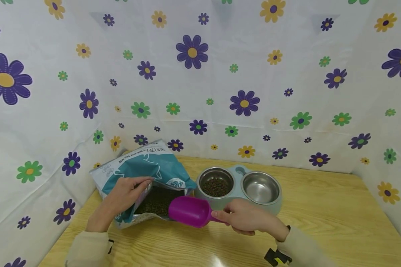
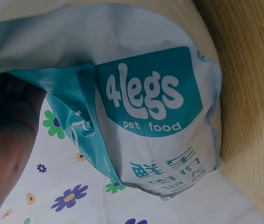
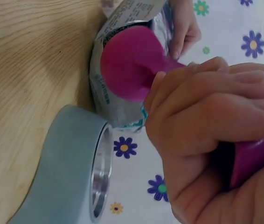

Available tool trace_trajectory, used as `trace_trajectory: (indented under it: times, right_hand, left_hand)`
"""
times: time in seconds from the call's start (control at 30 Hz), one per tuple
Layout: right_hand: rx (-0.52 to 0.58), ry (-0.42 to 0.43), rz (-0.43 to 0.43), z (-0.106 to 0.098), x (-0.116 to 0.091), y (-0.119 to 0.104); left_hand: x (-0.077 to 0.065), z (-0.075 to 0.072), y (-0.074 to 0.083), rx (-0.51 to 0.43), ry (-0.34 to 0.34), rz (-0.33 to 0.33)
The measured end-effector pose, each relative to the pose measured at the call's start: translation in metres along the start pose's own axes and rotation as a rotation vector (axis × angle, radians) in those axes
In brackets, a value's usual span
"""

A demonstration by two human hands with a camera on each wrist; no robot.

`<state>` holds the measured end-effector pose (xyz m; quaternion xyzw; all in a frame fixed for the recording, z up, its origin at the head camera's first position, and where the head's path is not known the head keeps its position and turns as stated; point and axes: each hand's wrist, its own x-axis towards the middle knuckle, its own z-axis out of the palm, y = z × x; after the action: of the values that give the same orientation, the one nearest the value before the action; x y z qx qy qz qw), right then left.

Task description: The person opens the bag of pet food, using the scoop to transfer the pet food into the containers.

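Observation:
A teal and white pet food bag (image 1: pixel 143 165) leans on the table with its mouth towards me, and brown kibble (image 1: pixel 155 203) shows inside. My left hand (image 1: pixel 125 193) pinches the upper edge of that mouth and lifts it. "4Legs pet food" reads on the bag in the left wrist view. My right hand (image 1: pixel 247 217) grips the handle of a magenta scoop (image 1: pixel 191 211), its bowl at the bag's opening. No kibble shows in the scoop in the head view. In the right wrist view the scoop (image 3: pixel 129 65) overlaps the bag's mouth.
Right of the bag stands a pale blue double feeder (image 1: pixel 236 191). Its left steel bowl holds kibble (image 1: pixel 216 187); the right steel bowl (image 1: pixel 260 187) shows a bare bottom. The feeder sits just behind my right hand. A flowered white cloth (image 1: pixel 220 81) surrounds the wooden table (image 1: pixel 331 211).

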<state>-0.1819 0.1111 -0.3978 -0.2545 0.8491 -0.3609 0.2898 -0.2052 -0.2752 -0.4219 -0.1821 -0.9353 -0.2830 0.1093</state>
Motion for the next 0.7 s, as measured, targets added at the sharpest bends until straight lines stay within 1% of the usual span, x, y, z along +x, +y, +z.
trace_trajectory:
  times: [0.13,0.3,0.43,0.7]
  right_hand:
    - [-0.099,0.015,0.019,0.005,0.007,-0.018]
    - [-0.124,0.014,0.062,0.01,0.015,-0.038]
    - [-0.107,0.013,0.073,0.014,0.026,-0.047]
    - [-0.024,0.022,0.094,0.026,0.042,-0.048]
  left_hand:
    - [0.0,0.0,-0.001,-0.002,0.001,0.003]
    - [0.001,0.002,-0.002,-0.003,0.01,0.014]
    - [0.001,0.002,-0.003,0.004,0.015,0.015]
    - [0.001,0.001,-0.001,0.001,-0.005,0.002]
